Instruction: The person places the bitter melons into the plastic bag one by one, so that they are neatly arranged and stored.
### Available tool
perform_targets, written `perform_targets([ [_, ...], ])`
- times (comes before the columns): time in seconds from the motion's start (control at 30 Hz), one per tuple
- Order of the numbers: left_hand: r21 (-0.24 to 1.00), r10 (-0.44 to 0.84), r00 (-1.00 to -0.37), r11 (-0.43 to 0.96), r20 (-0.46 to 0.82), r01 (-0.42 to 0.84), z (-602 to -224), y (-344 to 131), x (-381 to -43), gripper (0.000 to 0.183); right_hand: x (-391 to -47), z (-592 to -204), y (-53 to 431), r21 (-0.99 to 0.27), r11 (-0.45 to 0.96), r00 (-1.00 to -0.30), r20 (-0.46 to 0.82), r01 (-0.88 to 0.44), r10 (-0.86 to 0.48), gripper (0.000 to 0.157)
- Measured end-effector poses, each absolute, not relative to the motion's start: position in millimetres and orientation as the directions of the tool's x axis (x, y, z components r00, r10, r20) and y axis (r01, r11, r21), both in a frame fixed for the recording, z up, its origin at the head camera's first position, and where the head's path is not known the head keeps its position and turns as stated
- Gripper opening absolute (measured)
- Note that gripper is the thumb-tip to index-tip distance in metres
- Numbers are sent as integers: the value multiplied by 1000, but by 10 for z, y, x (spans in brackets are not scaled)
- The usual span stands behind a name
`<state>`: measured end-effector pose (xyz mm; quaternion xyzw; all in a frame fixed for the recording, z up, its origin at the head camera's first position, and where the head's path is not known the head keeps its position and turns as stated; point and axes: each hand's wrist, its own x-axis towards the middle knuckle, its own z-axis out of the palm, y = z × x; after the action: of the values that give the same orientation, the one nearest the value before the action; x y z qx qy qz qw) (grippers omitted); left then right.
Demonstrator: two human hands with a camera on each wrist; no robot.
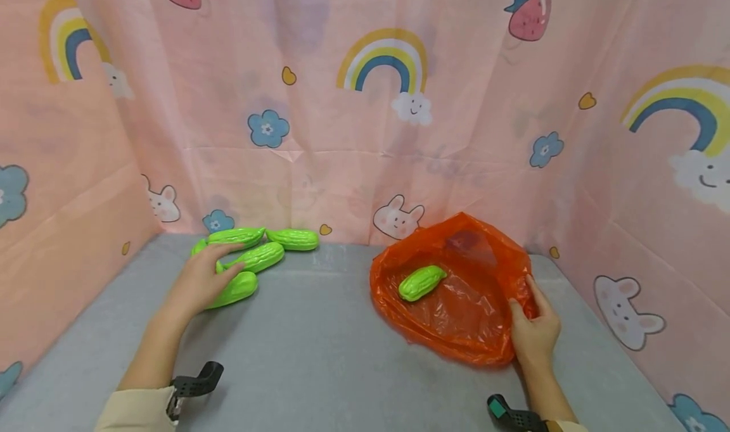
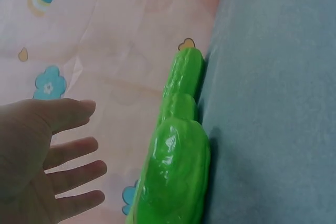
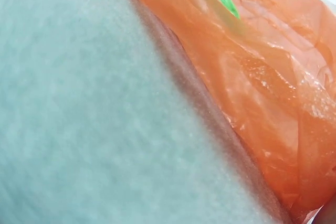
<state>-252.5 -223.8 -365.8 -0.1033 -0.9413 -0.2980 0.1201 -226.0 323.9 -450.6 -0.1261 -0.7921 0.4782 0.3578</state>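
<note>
Several glossy green ridged bitter melons (image 1: 259, 258) lie in a cluster at the far left of the table. Over them hovers my left hand (image 1: 202, 280), partly hiding some. The left wrist view shows its fingers spread and apart from the nearest bitter melon (image 2: 173, 177), with nothing held. An orange plastic bag (image 1: 462, 351) lies to the right, its mouth spread wide. One bitter melon (image 1: 422, 283) rests inside it. My right hand (image 1: 536, 330) pinches the bag's right edge between thumb and fingers. Up close, the right wrist view shows the thin orange plastic (image 3: 262, 114).
The grey table (image 1: 319, 356) is bordered by a pink patterned cloth (image 1: 342, 172) at the back and both sides. The bitter melon cluster sits close to the back cloth. Grey tabletop separates the cluster from the bag.
</note>
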Motion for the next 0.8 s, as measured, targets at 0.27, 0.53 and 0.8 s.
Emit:
perform_targets([
  [0.27,564,129,-964,789,233,242,-3757,-2303,-2568,45,-2234,-4474,3229,-854,501,-712,438,-140,548,52],
  [0.53,576,84,-982,800,172,169,-3865,-2365,-2600,46,-2250,-4482,3224,-857,499,-705,433,-129,562,52],
  [0.8,516,79,-978,839,195,171,-3868,-2255,-2601,47,-2247,-4489,3237,-861,492,-691,435,-131,577,51],
])
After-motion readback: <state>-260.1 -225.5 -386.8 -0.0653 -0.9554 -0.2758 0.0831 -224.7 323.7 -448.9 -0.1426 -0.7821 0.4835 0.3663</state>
